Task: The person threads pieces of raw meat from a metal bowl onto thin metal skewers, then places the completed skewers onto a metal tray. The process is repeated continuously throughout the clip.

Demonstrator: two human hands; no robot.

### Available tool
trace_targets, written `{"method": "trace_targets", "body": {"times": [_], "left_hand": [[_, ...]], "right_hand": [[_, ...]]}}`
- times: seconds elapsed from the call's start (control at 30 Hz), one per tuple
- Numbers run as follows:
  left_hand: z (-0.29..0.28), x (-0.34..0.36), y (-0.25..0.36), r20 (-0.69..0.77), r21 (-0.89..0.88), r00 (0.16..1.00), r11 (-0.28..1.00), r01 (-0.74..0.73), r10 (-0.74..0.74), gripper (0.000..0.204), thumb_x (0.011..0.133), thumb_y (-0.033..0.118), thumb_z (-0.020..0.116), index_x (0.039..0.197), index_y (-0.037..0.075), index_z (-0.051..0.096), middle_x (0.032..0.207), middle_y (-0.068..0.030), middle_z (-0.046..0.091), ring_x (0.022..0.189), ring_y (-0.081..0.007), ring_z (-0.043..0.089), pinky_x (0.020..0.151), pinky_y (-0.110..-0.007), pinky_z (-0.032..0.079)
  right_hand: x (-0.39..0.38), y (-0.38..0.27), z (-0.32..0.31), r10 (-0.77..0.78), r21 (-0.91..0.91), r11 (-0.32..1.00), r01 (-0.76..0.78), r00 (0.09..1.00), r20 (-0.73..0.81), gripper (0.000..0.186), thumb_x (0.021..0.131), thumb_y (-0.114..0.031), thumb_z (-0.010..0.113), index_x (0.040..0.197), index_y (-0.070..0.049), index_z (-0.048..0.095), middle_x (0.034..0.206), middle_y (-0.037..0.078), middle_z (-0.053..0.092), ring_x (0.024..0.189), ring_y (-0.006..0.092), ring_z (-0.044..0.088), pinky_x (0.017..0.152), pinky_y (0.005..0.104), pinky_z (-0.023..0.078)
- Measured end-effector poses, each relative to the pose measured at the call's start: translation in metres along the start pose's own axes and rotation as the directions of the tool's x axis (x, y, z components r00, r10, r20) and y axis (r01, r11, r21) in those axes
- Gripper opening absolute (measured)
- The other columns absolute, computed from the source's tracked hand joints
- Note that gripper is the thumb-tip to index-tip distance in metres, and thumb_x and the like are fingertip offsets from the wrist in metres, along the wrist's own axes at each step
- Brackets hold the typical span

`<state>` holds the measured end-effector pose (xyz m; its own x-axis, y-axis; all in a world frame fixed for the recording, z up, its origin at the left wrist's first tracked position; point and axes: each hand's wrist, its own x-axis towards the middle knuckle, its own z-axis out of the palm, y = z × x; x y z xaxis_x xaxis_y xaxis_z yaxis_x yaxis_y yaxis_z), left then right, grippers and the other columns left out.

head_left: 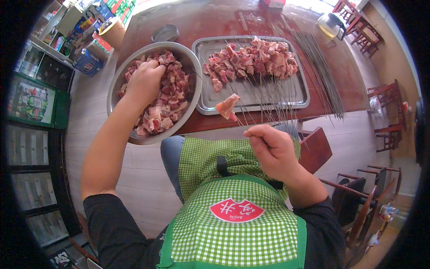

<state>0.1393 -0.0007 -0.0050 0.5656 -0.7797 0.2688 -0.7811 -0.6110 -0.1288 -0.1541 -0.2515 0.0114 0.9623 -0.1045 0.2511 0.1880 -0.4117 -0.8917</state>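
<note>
My left hand (145, 83) reaches into a big round metal bowl (193, 96) of raw meat chunks (172, 92). Its fingers are curled down among the pieces, and their tips are hidden. In front of my apron, my right hand (271, 145) pinches a thin metal skewer (242, 119). One or more pieces of raw meat (227, 106) sit on the skewer's far end, over the near rim of a rectangular metal tray (206, 109). On that tray, many loaded meat skewers (255, 58) lie side by side, bare ends toward me.
A bundle of bare skewers (320, 71) lies on the red-brown table (197, 22) right of the tray. Behind the bowl is a small round metal dish (165, 33). A glass jug (331, 25) stands at the far right. An open wooden drawer (317, 150) juts out near my right arm.
</note>
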Motion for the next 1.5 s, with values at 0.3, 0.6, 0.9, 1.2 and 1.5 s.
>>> {"method": "trace_targets", "body": {"times": [0.3,0.6,0.9,1.2,1.5], "left_hand": [[-0.017,-0.013,-0.003,0.067,-0.368,0.979,0.907,0.204,-0.193,0.02,0.086,0.015,0.065,0.101,0.002,0.065,0.099,-0.0187,0.065,0.101,-0.0374,0.064,0.089,-0.048,0.051],[0.0,0.005,0.007,0.172,-0.11,0.969,0.974,0.197,-0.177,0.019,0.087,0.017,0.062,0.098,0.001,0.063,0.101,-0.021,0.068,0.101,-0.0393,0.065,0.09,-0.05,0.05],[-0.045,-0.037,0.02,0.291,-0.928,0.859,-0.343,0.146,-0.422,0.03,0.104,0.008,0.054,0.134,0.007,0.054,0.117,-0.0147,0.067,0.111,-0.0267,0.068,0.083,-0.035,0.063],[-0.046,-0.054,0.071,0.008,-0.935,0.896,-0.322,-0.151,-0.445,0.038,0.103,0.005,0.054,0.141,0.005,0.05,0.122,-0.0174,0.067,0.106,-0.0232,0.068,0.092,-0.031,0.057],[-0.047,-0.046,0.078,-0.078,-0.976,0.899,-0.15,-0.157,-0.431,0.047,0.102,0.002,0.055,0.148,0.005,0.044,0.121,-0.0181,0.067,0.105,-0.018,0.066,0.096,-0.029,0.054]], "right_hand": [[-0.002,0.003,0.001,0.044,0.024,0.999,-0.045,0.998,0.039,0.013,0.094,-0.004,0.061,0.106,0.001,0.065,0.085,0.014,0.066,0.07,0.0239,0.063,0.065,0.0332,0.051],[0.004,-0.001,0.012,0.033,0.006,0.999,-0.034,0.992,0.119,0.014,0.094,-0.006,0.06,0.106,0.001,0.064,0.087,0.017,0.066,0.073,0.0303,0.065,0.066,0.0362,0.052],[0.01,-0.002,0.013,0.018,0.064,0.998,-0.028,0.988,0.151,0.012,0.094,-0.005,0.06,0.105,0.001,0.064,0.084,0.017,0.065,0.071,0.0297,0.065,0.066,0.0368,0.052],[0.011,-0.002,0.018,0.029,0.062,0.997,-0.042,0.981,0.193,0.013,0.094,-0.005,0.06,0.105,0.0,0.065,0.078,0.016,0.064,0.066,0.0298,0.064,0.062,0.0372,0.051],[0.003,-0.006,0.011,0.048,0.031,0.998,-0.054,0.985,0.165,0.013,0.093,-0.005,0.06,0.105,0.0,0.065,0.08,0.017,0.064,0.067,0.0304,0.064,0.062,0.0378,0.051]]}}
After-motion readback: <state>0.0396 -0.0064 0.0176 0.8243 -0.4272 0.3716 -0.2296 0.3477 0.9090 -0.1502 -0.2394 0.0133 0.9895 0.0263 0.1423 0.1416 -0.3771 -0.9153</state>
